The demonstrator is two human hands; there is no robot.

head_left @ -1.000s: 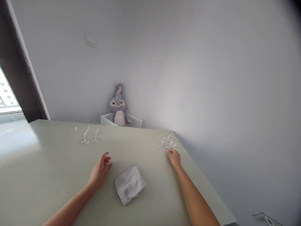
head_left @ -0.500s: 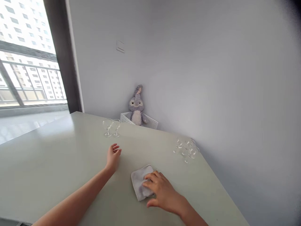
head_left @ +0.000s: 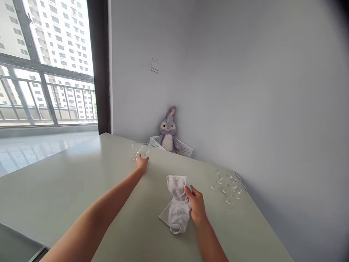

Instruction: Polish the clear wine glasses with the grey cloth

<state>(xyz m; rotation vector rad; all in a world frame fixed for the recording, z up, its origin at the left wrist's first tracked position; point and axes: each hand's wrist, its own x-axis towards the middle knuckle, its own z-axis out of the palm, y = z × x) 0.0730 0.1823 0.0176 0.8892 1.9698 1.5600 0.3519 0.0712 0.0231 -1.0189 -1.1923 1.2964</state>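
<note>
While the right hand (head_left: 196, 205) grips a gathered white towel (head_left: 177, 207), the left hand (head_left: 142, 162) lies outstretched at a pair of stemmed glasses (head_left: 140, 151). Right hand: thumb and fingers close narrowly on the towel's edge, with the cloth pinched between them. The towel's lower end rests on a pale green tabletop (head_left: 62, 182), near the table's middle. Left hand: the fingers are extended and narrowly spaced, their tips at or just beside the foot of the nearer glass; whether they grip it cannot be told. The two glasses stand upright, close together, near the far edge of the table. Further right, a tight cluster of clear glasses (head_left: 229, 185) stands well apart from both hands; its exact count cannot be told. Beyond the table edge, a grey plush rabbit (head_left: 168, 129) sits in a white perforated basket (head_left: 185, 150) against the wall. A wall switch (head_left: 155, 66) is above, and a balcony window (head_left: 49, 65) is to the left.
</note>
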